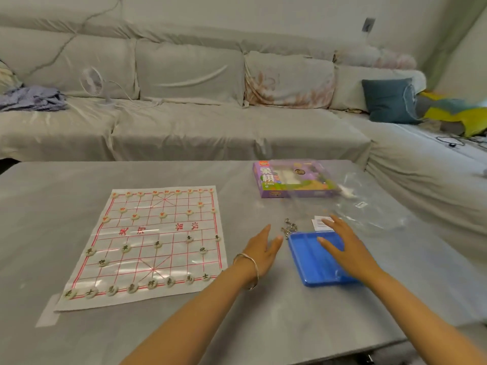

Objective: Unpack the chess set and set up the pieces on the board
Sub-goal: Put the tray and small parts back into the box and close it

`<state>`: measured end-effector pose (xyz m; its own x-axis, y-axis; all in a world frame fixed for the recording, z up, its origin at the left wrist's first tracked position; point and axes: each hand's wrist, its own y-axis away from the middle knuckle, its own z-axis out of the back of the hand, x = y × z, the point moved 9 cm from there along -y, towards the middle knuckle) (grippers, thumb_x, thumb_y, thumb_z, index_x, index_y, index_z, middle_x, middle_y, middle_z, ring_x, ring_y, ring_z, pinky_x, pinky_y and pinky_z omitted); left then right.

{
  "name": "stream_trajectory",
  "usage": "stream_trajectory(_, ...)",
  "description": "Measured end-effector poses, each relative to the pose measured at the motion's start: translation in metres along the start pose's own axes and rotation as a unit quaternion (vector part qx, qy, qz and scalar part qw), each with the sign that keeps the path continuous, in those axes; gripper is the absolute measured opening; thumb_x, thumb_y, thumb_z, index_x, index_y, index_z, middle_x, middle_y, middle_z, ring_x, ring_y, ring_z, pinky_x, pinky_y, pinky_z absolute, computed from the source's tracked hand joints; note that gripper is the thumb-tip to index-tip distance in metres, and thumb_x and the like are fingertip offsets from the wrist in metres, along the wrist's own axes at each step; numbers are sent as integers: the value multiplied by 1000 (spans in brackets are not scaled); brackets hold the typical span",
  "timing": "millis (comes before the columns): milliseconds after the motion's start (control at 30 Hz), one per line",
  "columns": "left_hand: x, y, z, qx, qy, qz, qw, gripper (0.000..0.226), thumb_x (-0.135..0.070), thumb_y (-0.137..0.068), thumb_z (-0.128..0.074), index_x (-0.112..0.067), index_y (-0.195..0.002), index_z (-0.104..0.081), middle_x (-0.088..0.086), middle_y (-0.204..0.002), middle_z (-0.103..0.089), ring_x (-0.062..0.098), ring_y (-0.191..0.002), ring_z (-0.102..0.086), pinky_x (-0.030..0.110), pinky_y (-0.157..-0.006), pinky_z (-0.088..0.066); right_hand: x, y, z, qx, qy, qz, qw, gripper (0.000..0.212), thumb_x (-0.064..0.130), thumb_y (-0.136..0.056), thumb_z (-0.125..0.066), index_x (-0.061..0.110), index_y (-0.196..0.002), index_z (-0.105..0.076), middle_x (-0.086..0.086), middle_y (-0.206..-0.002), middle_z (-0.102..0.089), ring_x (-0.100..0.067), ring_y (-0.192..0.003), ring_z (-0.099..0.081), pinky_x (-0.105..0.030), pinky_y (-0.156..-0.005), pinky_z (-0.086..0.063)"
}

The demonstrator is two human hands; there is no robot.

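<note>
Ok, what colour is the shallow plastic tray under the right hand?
Blue; the shallow plastic tray shows best in the head view.

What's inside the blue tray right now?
The left part of the blue tray shows bare grooves with nothing in them. The right hand is spread flat over the rest, so whatever sits beneath the palm and fingers is hidden.

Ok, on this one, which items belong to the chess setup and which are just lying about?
Part of the job:
board
pieces set out on it
blue tray, under the right hand
purple box
clear plastic bag

Just lying about:
metal rings on the table
fan
teal cushion
clothes on the sofa
</note>
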<state>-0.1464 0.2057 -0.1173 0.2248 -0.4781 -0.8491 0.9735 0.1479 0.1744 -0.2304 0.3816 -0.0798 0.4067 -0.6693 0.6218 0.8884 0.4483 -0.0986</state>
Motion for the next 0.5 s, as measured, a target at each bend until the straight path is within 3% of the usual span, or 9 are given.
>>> stream_trajectory(133, -8, -4, -48, 29, 41, 36, 998, 62, -47, -97, -27, -14, -147, -13, 3, -154, -19, 20, -141, -20, 30, -112, -17, -56, 19, 19, -24, -68, -98, 993, 62, 33, -87, -61, 19, -141, -35, 4, -149, -31, -14, -137, -30, -27, -109, -23)
stream_trajectory(233, -18, -7, -66, 16, 64, 24, 998, 50, -42, -97, -35, -14, -139, -29, 3, -140, -42, 23, -129, -40, 29, -104, -32, -83, 30, 21, -29, -151, -143, 978, 59, 28, -90, -59, 14, -141, -34, 9, -134, -40, -12, -128, -39, -21, -100, -27)
stream_trajectory(300, -19, -9, -71, -11, 77, 13, 997, 50, -44, -94, -40, -19, -136, -32, 0, -133, -48, 22, -123, -46, 35, -104, -39, -95, 31, 18, -34, -185, -161, 969, 61, 24, -89, -61, 12, -142, -33, 3, -138, -42, -17, -131, -38, -21, -97, -28)
stream_trajectory(367, -19, -13, -78, -34, 95, -1, 995, 52, -43, -94, -43, -23, -139, -29, -4, -135, -46, 18, -124, -46, 36, -105, -39, -104, 30, 24, -68, -220, -177, 957, 63, 22, -86, -65, 11, -141, -35, -5, -144, -40, -19, -132, -39, -24, -98, -31)
stream_trajectory(500, -25, -4, -69, -98, 207, -1, 973, 65, -37, -91, -51, -25, -145, -16, -6, -144, -32, 17, -130, -38, 39, -108, -36, -88, 27, 37, -132, -271, -145, 942, 52, 18, -85, -67, 12, -133, -47, -2, -132, -52, -11, -112, -48, -23, -92, -38)
